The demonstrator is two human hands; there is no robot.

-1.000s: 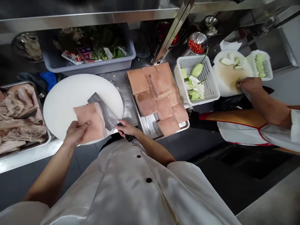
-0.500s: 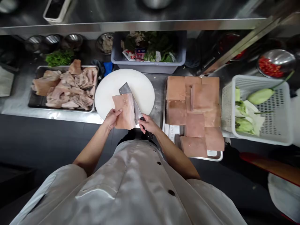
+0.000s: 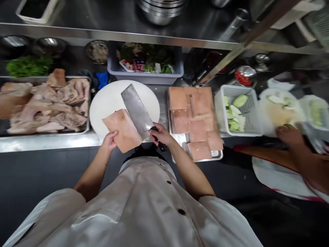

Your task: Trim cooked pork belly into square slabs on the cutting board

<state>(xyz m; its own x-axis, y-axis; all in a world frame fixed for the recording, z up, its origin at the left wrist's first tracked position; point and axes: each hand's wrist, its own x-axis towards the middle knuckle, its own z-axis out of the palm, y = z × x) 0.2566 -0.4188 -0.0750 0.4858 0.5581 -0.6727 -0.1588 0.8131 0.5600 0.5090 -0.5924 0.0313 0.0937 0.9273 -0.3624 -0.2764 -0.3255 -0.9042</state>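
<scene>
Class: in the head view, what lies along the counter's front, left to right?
Tray of meat pieces, round white board, tray of square meat slabs, white basket with green vegetables, second round board, smaller basket.

Left hand (image 3: 110, 140): pork slab (image 3: 122, 129) | right hand (image 3: 159, 133): cleaver (image 3: 136, 110)

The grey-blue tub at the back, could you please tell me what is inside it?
Leafy greens and printed packets show on top; whatever lies beneath them is covered.
</scene>
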